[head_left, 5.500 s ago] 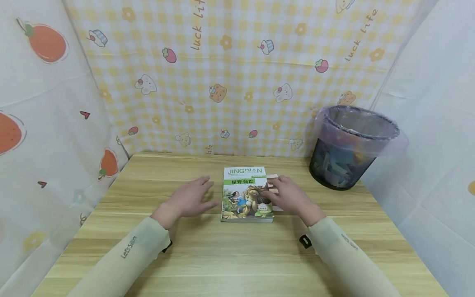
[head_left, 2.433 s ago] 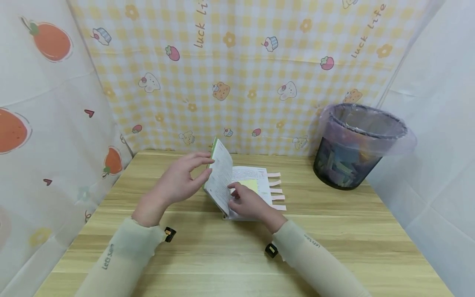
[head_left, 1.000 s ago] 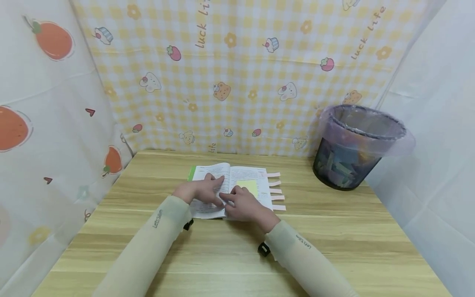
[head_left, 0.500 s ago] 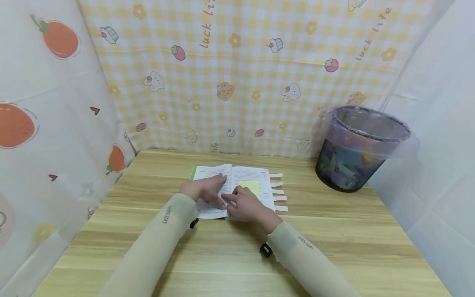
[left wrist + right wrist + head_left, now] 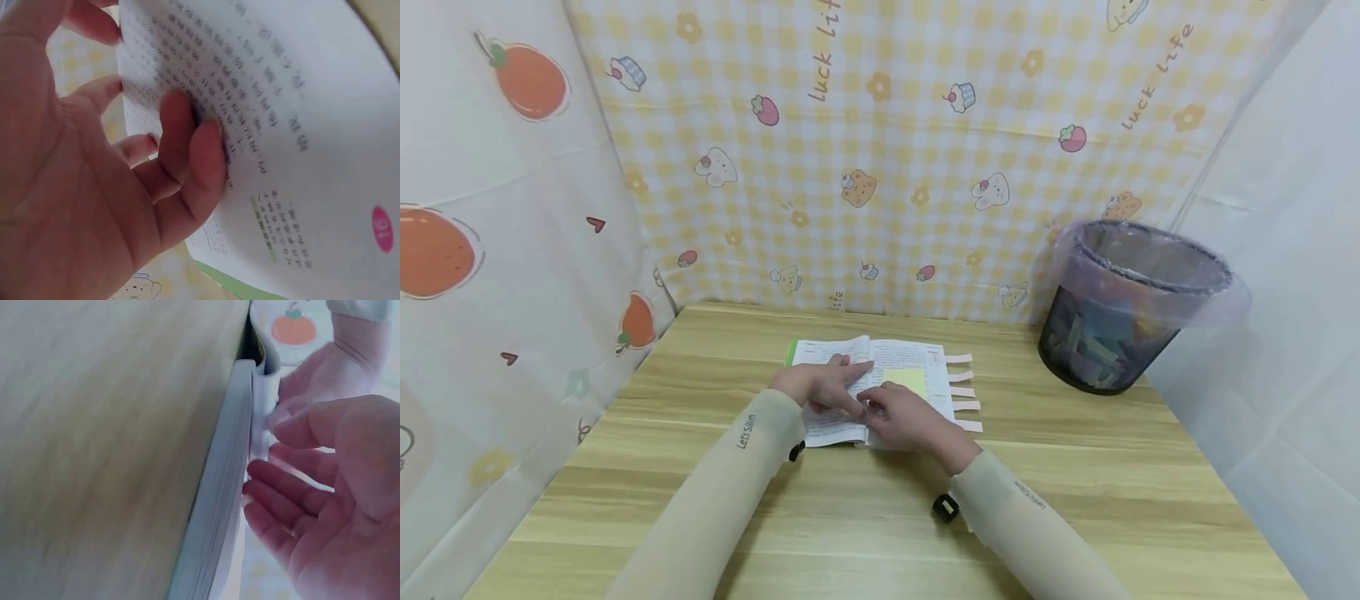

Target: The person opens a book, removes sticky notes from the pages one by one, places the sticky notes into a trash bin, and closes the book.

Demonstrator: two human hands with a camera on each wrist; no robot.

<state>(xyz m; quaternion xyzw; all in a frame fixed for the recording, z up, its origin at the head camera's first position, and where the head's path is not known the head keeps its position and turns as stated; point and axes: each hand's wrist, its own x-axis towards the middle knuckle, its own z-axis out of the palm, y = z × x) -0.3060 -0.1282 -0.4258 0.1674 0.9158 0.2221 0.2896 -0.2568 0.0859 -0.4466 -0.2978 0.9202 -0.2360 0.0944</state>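
Observation:
An open book (image 5: 932, 372) lies on the table, a yellow sticky note (image 5: 904, 381) on its right page and several pink tabs (image 5: 964, 392) jutting from its right edge. My left hand (image 5: 829, 385) rests on the left page close to the gutter. In the left wrist view its fingertips (image 5: 206, 147) touch the printed page. Against the right page near the gutter lies my right hand (image 5: 901, 415), its fingers loosely bent and touching the paper in the right wrist view. Its thumb is beside the left hand's fingers. Neither hand grips anything.
At the table's right rear stands a dark bin (image 5: 1101, 342) with a translucent purple liner. A yellow checked curtain (image 5: 887, 167) hangs behind the wooden table (image 5: 850, 517), and pale cloth covers both sides.
The book was closed, cover up, then opened; its left part, once raised, now lies down. Lately my left fingers slid slightly right toward the gutter, and the right index finger bent back.

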